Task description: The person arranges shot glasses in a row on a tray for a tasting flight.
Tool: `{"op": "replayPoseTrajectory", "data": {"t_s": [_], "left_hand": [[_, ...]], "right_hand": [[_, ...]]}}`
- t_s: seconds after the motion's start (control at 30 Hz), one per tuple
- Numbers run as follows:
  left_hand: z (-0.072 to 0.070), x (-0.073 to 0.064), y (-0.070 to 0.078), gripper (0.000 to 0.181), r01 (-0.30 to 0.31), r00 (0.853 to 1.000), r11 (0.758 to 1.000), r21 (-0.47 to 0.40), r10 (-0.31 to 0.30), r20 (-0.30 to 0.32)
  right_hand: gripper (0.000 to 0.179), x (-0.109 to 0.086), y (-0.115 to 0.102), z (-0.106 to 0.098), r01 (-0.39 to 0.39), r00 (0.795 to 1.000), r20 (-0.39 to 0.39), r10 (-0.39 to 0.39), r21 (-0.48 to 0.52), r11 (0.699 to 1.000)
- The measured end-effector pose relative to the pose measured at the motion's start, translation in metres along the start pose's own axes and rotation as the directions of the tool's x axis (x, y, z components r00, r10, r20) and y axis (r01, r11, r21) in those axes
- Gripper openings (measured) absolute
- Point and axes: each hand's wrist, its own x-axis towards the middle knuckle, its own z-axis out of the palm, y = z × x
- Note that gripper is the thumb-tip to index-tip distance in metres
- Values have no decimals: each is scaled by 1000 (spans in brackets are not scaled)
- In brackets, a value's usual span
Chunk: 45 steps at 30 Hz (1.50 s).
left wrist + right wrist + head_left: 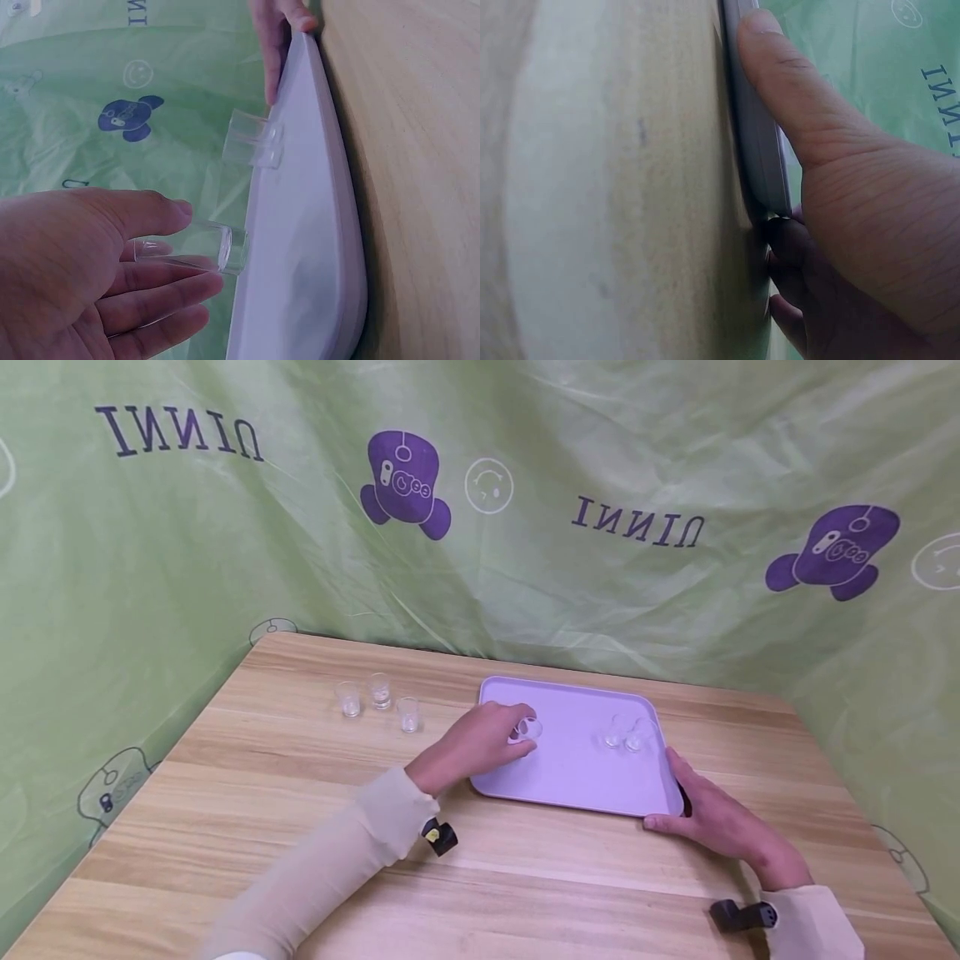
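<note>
My left hand [487, 742] pinches a small clear shot glass [199, 244] between thumb and fingers, over the left part of a pale purple tray [573, 781]. In the left wrist view the glass's thick base points toward the tray; whether it touches is hard to tell. Two more clear shot glasses [634, 740] stand close together on the tray's right side. My right hand [712, 814] holds the tray at its near right corner, thumb along the near rim and fingers along the right edge. The right wrist view shows the thumb against the tray's side.
Three clear shot glasses [380, 693] stand on the wooden table [300, 810], left of the tray. Behind and beside the table hangs a green printed curtain [540, 602].
</note>
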Motion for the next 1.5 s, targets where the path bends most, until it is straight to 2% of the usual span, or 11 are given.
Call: {"op": "replayPoseTrajectory", "data": {"t_s": [0.27, 0.93, 1.23, 1.5], "left_hand": [[11, 13, 8, 36, 22, 1000, 1000, -8, -22, 15], [40, 51, 23, 36, 12, 1000, 1000, -17, -11, 28], [51, 58, 21, 35, 42, 999, 999, -18, -41, 15], [59, 66, 22, 37, 26, 1000, 1000, -12, -26, 5]], "right_hand": [[119, 2, -1, 0, -5, 1000, 10, 5, 3, 1000], [119, 0, 1, 1, -28, 999, 16, 27, 11, 1000], [121, 3, -1, 3, -27, 999, 23, 26, 8, 1000], [119, 1, 1, 3, -25, 1000, 8, 25, -7, 1000]]}}
